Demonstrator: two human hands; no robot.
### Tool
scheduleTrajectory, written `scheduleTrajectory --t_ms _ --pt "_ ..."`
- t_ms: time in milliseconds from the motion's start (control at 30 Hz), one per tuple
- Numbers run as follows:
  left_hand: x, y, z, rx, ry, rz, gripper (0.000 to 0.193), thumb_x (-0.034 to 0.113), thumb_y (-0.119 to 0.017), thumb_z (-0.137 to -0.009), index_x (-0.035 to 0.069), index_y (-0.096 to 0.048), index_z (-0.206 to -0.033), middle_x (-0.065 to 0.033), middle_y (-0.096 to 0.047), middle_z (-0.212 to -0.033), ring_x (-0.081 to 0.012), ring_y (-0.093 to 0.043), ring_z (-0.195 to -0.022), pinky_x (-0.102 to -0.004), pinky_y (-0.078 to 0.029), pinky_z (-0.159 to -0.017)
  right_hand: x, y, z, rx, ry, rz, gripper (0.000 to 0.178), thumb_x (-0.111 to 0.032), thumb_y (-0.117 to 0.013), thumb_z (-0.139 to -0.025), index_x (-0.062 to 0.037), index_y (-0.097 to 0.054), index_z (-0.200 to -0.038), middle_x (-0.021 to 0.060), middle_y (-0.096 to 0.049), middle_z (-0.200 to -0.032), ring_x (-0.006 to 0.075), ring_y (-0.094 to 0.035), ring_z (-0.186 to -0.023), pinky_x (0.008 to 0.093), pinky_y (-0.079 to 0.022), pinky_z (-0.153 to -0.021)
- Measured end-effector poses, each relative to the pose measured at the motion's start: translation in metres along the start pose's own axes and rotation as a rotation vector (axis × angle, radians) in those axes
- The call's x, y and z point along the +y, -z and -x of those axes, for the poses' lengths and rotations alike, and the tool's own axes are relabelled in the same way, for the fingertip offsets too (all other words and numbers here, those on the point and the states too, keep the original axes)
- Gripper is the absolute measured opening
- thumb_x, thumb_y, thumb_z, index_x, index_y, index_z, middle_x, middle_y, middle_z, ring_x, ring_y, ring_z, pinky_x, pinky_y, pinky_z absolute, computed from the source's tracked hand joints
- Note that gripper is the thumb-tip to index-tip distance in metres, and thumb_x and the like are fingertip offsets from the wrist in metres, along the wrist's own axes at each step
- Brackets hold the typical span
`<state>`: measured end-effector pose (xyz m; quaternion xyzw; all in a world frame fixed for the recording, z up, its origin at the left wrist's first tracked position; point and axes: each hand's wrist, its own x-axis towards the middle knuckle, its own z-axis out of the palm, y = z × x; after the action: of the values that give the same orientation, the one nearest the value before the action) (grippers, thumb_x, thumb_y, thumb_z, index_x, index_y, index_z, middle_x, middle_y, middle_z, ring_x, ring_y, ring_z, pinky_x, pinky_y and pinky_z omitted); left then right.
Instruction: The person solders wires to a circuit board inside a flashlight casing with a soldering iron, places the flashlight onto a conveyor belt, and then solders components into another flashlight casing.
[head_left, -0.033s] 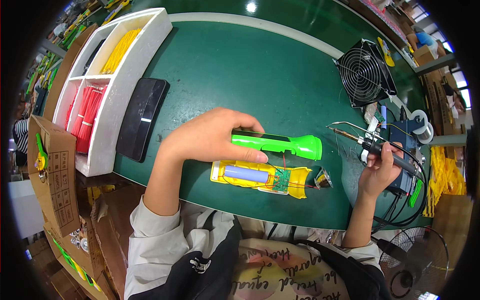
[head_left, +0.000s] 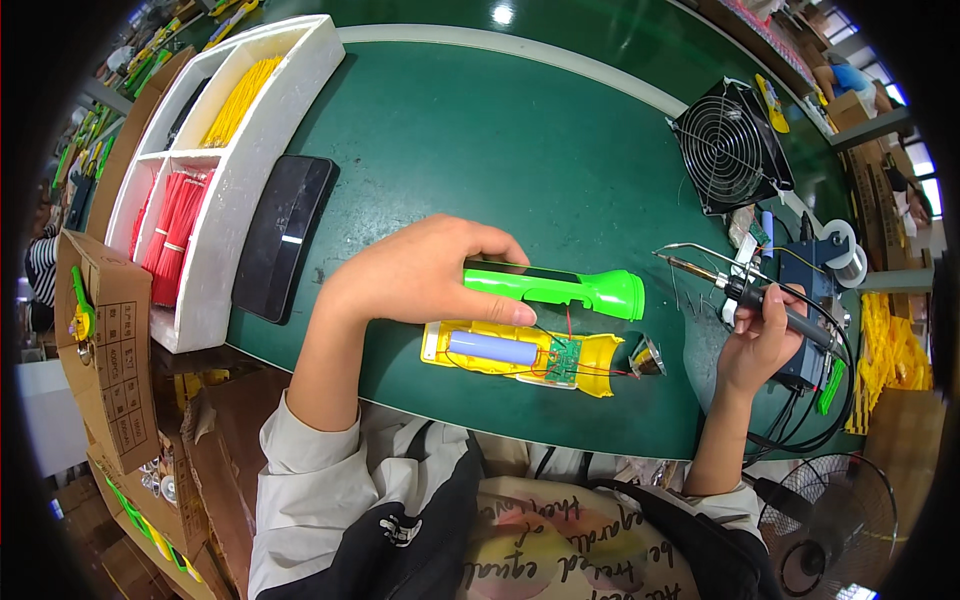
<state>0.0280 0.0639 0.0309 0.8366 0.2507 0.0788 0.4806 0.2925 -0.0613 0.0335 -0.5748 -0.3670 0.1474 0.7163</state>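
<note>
My left hand is closed around the green flashlight shell half, thumb along its near side and fingers over the far side. Just nearer to me lies the yellow shell half, open side up. Inside it are a lilac cylindrical battery and a small green circuit board with thin red and black wires. One red wire runs up toward the green half. A shiny reflector cup sits at the yellow half's right end. At the right, my right hand grips a soldering iron, its tip pointing left above the table.
A white foam box with bundled red, yellow and black wires stands left, beside a black phone-like slab. A black fan stands far right. Near my right hand are a blue soldering station, a solder spool and looping black cables.
</note>
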Motion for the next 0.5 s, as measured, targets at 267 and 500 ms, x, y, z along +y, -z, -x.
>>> scheduleTrajectory --t_ms 267,500 --pt "0.0014 0.0008 0.0011 -0.001 0.011 -0.003 0.046 0.041 -0.063 -0.064 0.0 -0.056 -0.083 -0.0107 -0.056 -0.068 -0.0204 -0.052 -0.061 -0.0277 -0.04 -0.056 0.0021 0.0 -0.0013 0.003 0.01 -0.062 0.013 -0.01 -0.053 -0.074 -0.0035 -0.041 -0.072 0.0026 -0.045 -0.057 0.0052 -0.04 -0.04 0.0146 -0.028 -0.035" --pt "0.0013 0.0015 0.0014 -0.03 0.053 0.032 0.042 0.034 -0.066 -0.063 -0.001 -0.057 -0.085 -0.0087 -0.056 -0.069 -0.0159 -0.051 -0.061 -0.0253 -0.04 -0.056 -0.0004 -0.0011 0.0 -0.007 0.007 -0.026 0.014 -0.012 -0.051 -0.075 -0.0042 -0.04 -0.072 0.0023 -0.042 -0.055 0.0059 -0.039 -0.041 0.0151 -0.028 -0.036"
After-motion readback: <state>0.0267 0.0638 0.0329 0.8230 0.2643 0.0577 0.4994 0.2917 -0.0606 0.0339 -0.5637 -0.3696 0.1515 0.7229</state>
